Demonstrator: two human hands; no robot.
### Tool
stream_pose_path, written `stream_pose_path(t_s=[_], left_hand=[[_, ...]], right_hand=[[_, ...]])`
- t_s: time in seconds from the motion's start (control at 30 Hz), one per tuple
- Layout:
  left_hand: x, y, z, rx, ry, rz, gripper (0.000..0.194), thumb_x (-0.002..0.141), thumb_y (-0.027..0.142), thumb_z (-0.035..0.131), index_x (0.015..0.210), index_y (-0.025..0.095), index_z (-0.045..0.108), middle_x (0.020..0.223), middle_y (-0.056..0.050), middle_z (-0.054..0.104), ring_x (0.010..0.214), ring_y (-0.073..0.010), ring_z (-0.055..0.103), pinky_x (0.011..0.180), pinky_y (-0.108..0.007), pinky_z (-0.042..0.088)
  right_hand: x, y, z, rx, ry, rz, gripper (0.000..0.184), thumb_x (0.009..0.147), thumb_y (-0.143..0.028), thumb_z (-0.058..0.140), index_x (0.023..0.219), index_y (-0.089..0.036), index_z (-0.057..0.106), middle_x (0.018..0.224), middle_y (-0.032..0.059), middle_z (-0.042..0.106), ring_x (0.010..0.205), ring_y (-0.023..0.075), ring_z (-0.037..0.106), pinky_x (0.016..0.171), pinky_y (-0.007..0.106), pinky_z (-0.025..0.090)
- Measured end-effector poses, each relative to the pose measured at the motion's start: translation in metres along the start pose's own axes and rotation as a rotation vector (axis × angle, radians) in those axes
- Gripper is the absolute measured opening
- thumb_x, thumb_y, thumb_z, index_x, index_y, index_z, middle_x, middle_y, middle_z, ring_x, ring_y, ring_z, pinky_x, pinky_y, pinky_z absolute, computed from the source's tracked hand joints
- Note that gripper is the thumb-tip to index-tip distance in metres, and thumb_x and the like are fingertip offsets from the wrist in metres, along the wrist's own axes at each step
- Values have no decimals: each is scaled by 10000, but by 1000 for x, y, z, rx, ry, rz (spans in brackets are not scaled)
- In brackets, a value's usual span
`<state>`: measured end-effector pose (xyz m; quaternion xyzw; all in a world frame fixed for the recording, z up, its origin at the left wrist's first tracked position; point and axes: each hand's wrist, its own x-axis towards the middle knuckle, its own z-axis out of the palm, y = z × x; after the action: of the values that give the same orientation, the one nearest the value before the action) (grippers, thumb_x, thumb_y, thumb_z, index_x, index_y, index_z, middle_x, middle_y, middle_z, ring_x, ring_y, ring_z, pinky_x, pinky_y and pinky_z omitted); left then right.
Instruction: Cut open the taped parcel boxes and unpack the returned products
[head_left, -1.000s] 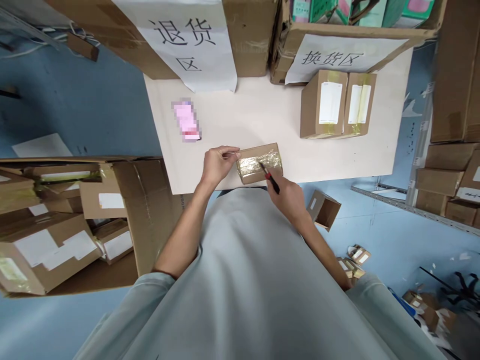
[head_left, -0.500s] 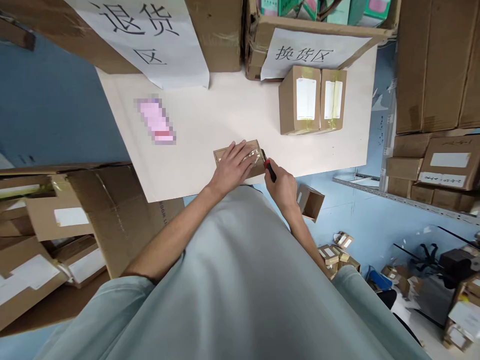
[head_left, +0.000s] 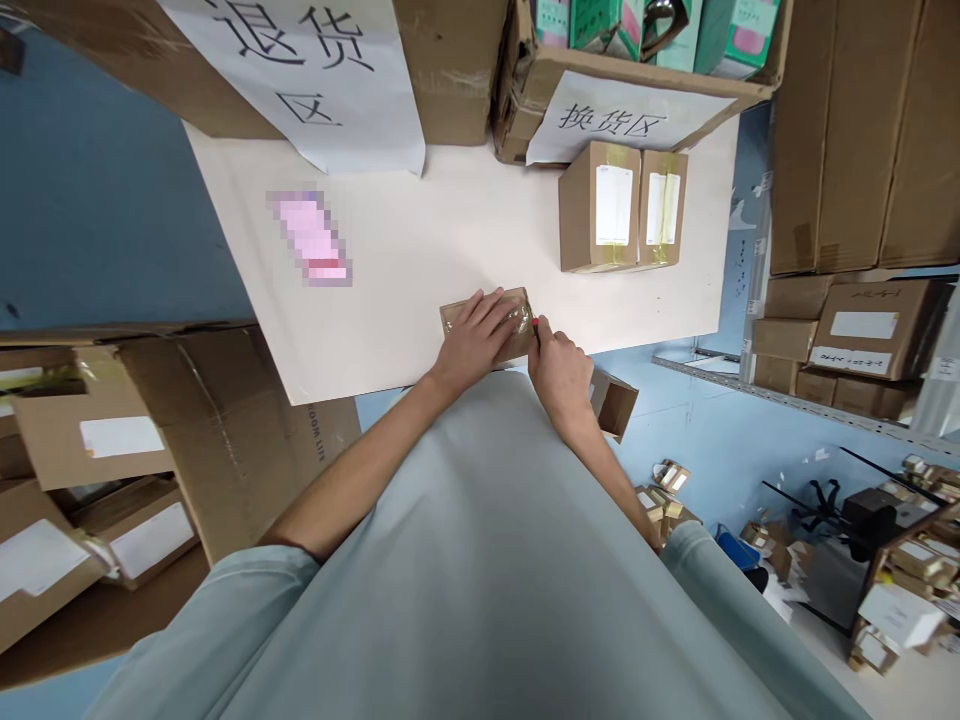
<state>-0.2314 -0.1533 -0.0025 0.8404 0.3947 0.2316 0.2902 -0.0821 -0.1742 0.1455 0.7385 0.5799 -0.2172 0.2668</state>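
Your left hand (head_left: pixel 472 345) lies palm down on the small carton (head_left: pixel 521 341), its fingers stretched out and slightly parted across the top face, resting on it rather than wrapped around it. Your right hand (head_left: pixel 561 378) is curled closed around a black-and-red tool (head_left: pixel 535 325) at the carton's right end; your fingers hide most of it, so its tip cannot be made out. Under your left hand, the carton sits near the front edge of the worktop (head_left: pixel 465 230), with shiny clear tape (head_left: pixel 520 315) showing just beside your fingertips. Ahead of your right hand and a little to its right, two boxes (head_left: pixel 579 225) stand side by side, each with a white label and yellowish tape. Ahead and to the left of your left hand, well apart from it, lies a pink item (head_left: pixel 311 235), too pixelated to identify. Farther ahead of that hand, a large box (head_left: pixel 454 75) carries a white paper sign (head_left: pixel 330 90); next to it, ahead of your right hand, an open box (head_left: pixel 652 73) holds green packages (head_left: pixel 596 25) and bears a second sign (head_left: pixel 630 118). Off the worktop, left of your left forearm, a big carton (head_left: pixel 255 430) contains labelled boxes (head_left: pixel 94 415). Out to the right of your right hand, a rack (head_left: pixel 787 405) carries more boxes (head_left: pixel 859 325).
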Motion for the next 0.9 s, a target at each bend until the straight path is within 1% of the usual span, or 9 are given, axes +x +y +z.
stream_pose_path(t_s=[0.1,0.27,0.4,0.53,0.63,0.77,0.9], left_hand=[[-3,4,3,28,-15,26,368,1216,306,478,1466,195,724,1635,-154,699,1673,-349,527,1418,-678,396],[-5,6,7,40,-53,29,383,1215,270,462,1473,188,733,1632,-153,704,1672,-330,531,1424,-654,396],[-5,5,8,45,-46,29,383,1207,245,473,1502,191,711,1636,-150,700,1689,-328,508,1423,-651,398],[-7,6,8,38,-41,29,380,1184,184,483,1485,217,714,1638,-137,701,1696,-314,499,1431,-651,383],[-8,6,8,38,-42,35,386,1180,175,484,1491,221,707,1630,-146,705,1695,-315,500,1428,-668,382],[-8,4,6,44,-40,29,372,1189,209,491,1503,226,691,1629,-144,703,1706,-325,482,1416,-682,394],[-7,3,5,35,-45,27,365,1190,252,512,1511,234,686,1655,-144,683,1720,-329,460,1422,-689,381]], right_hand=[[-5,2,-1,-7,-25,15,525,1245,-313,306,1736,-225,469,1291,178,801,1122,292,825,904,347,581],[-17,2,2,14,-82,68,535,1245,-336,283,1726,-217,485,1303,190,800,1123,293,820,902,347,572],[-27,3,8,30,-92,96,526,1243,-314,323,1739,-230,477,1295,181,804,1112,283,821,894,340,568],[-32,8,16,66,-122,117,501,1240,-300,378,1720,-225,501,1264,168,821,1108,282,827,903,337,563],[-34,10,17,94,-117,115,493,1239,-298,372,1705,-217,510,1264,163,830,1113,286,827,901,343,561],[-40,8,13,114,-104,102,488,1241,-285,327,1673,-206,540,1261,164,836,1096,281,828,891,341,556],[-35,4,12,142,-22,73,524,1253,-339,293,1725,-218,485,1303,156,828,1085,273,825,871,329,551]])
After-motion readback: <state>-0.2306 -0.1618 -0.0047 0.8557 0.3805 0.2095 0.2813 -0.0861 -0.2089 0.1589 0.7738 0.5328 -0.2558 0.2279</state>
